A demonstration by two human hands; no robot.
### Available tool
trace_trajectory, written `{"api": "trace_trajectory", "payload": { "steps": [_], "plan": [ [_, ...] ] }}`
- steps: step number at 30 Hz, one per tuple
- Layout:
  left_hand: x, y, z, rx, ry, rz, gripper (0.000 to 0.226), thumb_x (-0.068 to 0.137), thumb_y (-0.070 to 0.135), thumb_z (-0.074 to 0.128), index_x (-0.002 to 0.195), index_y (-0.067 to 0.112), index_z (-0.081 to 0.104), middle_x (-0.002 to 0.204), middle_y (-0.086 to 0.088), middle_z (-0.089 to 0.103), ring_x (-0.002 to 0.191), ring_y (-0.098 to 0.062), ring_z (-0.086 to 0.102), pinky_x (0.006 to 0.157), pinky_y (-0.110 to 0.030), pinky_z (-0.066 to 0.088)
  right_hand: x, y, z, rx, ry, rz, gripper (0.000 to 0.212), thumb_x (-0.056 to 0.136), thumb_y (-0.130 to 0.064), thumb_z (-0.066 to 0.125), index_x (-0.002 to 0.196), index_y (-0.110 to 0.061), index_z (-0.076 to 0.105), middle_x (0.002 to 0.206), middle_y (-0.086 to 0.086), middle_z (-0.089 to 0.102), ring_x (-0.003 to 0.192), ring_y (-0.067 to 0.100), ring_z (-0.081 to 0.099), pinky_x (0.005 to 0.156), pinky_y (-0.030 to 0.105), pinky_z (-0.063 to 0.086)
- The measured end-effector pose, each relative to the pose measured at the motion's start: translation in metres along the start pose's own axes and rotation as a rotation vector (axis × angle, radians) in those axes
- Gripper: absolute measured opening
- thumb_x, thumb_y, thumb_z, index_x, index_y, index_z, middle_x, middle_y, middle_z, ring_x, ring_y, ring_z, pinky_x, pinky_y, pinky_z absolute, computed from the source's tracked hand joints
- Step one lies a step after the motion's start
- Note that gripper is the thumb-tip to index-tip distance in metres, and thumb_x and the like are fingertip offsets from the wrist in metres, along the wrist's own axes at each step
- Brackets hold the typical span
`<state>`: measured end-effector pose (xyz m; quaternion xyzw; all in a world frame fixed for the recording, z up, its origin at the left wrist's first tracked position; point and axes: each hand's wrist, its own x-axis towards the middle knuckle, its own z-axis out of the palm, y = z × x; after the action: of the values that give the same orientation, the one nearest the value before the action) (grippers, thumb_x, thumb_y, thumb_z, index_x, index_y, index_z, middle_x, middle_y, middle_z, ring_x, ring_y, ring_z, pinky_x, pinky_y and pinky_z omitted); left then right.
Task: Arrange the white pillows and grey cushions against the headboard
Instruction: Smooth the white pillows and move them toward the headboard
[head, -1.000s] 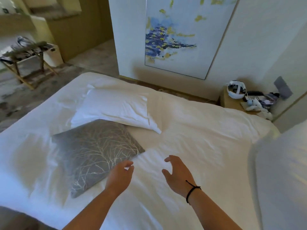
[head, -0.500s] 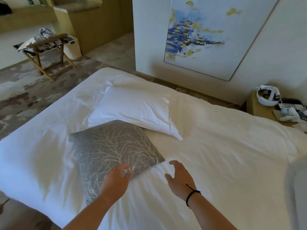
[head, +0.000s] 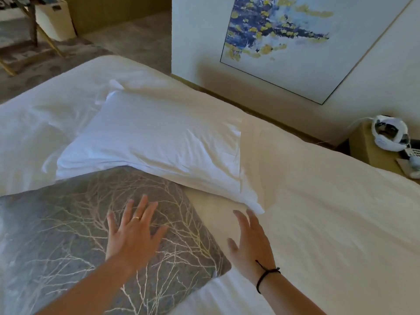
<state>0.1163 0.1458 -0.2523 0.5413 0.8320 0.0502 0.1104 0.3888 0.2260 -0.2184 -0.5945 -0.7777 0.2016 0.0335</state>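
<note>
1. The grey cushion (head: 91, 242) lies flat on the white bed (head: 318, 201), near the front left of the view. It has a pale branch pattern on its cover.
2. The white pillow (head: 154, 142) lies flat just behind the cushion. Its near edge touches the far edge of the cushion, and it seems to overlap it a little.
3. Both things are on the middle of the bed. No headboard can be recognised with certainty in this view, so neither of them is arranged yet.
4. The left hand (head: 134, 233) is over the cushion, with the fingers spread and the grip open. It holds nothing. One cannot tell whether the palm already touches the fabric.
5. The right hand (head: 250, 242) is also open and empty. It is over the sheet, just beside the right corner of the cushion and near the loose corner of the pillow.
6. The cushion looks soft and light, with a woven cover that should not slip. It will probably bend if it is lifted by one corner only, so a hold on two opposite edges seems better.
7. The pillow looks softer and floppy, and its loose case may pull away. A hold on both short ends would probably keep its shape.
</note>
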Motion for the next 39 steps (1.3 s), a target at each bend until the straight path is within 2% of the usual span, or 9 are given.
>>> {"api": "trace_trajectory", "payload": {
  "steps": [5, 10, 13, 16, 24, 28, 32, 36, 39],
  "plan": [
    [0.051, -0.017, 0.084, 0.156, 0.136, -0.008, 0.073, 0.089, 0.077, 0.010, 0.153, 0.043, 0.009, 0.164, 0.010, 0.003, 0.151, -0.025, -0.003, 0.112, -0.068, -0.011, 0.129, 0.004, 0.048, -0.305, 0.133, -0.112, 0.095, 0.084, -0.038, 0.068, 0.151, -0.043, 0.001, 0.162, 0.007, -0.012, 0.149, 0.035, 0.001, 0.117, 0.059, 0.015],
    [0.062, -0.024, 0.118, 0.139, 0.177, 0.029, 0.072, 0.090, 0.072, 0.020, 0.155, 0.040, 0.014, 0.165, 0.006, 0.007, 0.151, -0.028, 0.001, 0.111, -0.065, -0.016, 0.208, 0.007, 0.080, -0.553, 0.179, -0.146, 0.111, 0.074, -0.027, 0.077, 0.150, -0.045, -0.002, 0.162, 0.011, -0.006, 0.145, 0.047, 0.006, 0.103, 0.074, 0.023],
    [0.063, -0.028, 0.123, 0.142, 0.194, 0.040, 0.073, 0.089, 0.070, 0.022, 0.155, 0.039, 0.014, 0.165, 0.006, 0.006, 0.151, -0.028, 0.001, 0.111, -0.064, -0.017, 0.225, 0.015, 0.088, -0.590, 0.235, -0.200, 0.098, 0.081, -0.004, 0.058, 0.151, -0.045, 0.004, 0.162, 0.011, 0.006, 0.143, 0.044, 0.019, 0.097, 0.067, 0.037],
    [0.064, -0.030, 0.131, 0.151, 0.212, 0.052, 0.073, 0.089, 0.069, 0.021, 0.155, 0.038, 0.014, 0.165, 0.005, 0.007, 0.151, -0.030, 0.004, 0.112, -0.065, -0.015, 0.240, 0.023, 0.087, -0.575, 0.270, -0.290, 0.085, 0.084, 0.004, 0.039, 0.152, -0.043, 0.018, 0.159, 0.011, 0.021, 0.136, 0.041, 0.034, 0.083, 0.054, 0.048],
    [0.069, -0.033, 0.139, 0.145, 0.264, 0.070, 0.074, 0.088, 0.067, 0.025, 0.155, 0.039, 0.011, 0.165, 0.005, 0.008, 0.151, -0.029, 0.003, 0.112, -0.065, -0.014, 0.243, 0.029, 0.092, -0.339, 0.242, -0.296, 0.074, 0.079, 0.005, 0.049, 0.142, -0.034, 0.043, 0.145, 0.002, 0.048, 0.108, 0.032, 0.061, 0.076, 0.039, 0.052],
    [0.069, -0.032, 0.134, 0.145, 0.264, 0.063, 0.072, 0.090, 0.068, 0.023, 0.155, 0.039, 0.014, 0.165, 0.006, 0.008, 0.151, -0.029, 0.004, 0.113, -0.064, -0.015, 0.234, 0.017, 0.069, -0.360, 0.191, -0.292, 0.061, 0.078, 0.002, 0.049, 0.127, -0.032, 0.059, 0.106, 0.002, 0.066, 0.088, 0.031, 0.063, 0.063, 0.030, 0.039],
    [0.062, -0.024, 0.112, 0.196, 0.207, 0.011, 0.071, 0.091, 0.073, 0.016, 0.154, 0.040, 0.016, 0.164, 0.007, 0.010, 0.151, -0.027, 0.003, 0.113, -0.066, -0.010, 0.192, -0.011, 0.035, -0.397, 0.085, -0.279, 0.027, 0.081, -0.004, 0.052, 0.087, -0.026, 0.064, 0.064, -0.001, 0.052, 0.069, 0.031, 0.059, 0.056, 0.029, 0.032],
    [0.037, -0.014, 0.069, 0.141, 0.106, -0.027, 0.076, 0.086, 0.080, 0.008, 0.153, 0.044, 0.007, 0.164, 0.008, 0.003, 0.151, -0.023, -0.004, 0.115, -0.063, -0.009, 0.116, -0.044, 0.016, -0.297, -0.030, -0.269, 0.020, 0.085, -0.006, 0.050, 0.087, -0.020, 0.064, 0.068, 0.004, 0.058, 0.071, 0.031, 0.061, 0.056, 0.030, 0.039],
    [0.001, -0.004, 0.033, -0.056, 0.012, 0.018, 0.082, 0.086, 0.077, 0.029, 0.152, 0.045, -0.006, 0.163, 0.002, -0.015, 0.151, -0.023, -0.011, 0.119, -0.059, -0.002, 0.054, -0.051, -0.012, -0.179, -0.061, -0.187, 0.027, 0.087, -0.007, 0.049, 0.099, -0.021, 0.069, 0.081, 0.007, 0.068, 0.075, 0.031, 0.063, 0.060, 0.030, 0.043]
  ]
}}
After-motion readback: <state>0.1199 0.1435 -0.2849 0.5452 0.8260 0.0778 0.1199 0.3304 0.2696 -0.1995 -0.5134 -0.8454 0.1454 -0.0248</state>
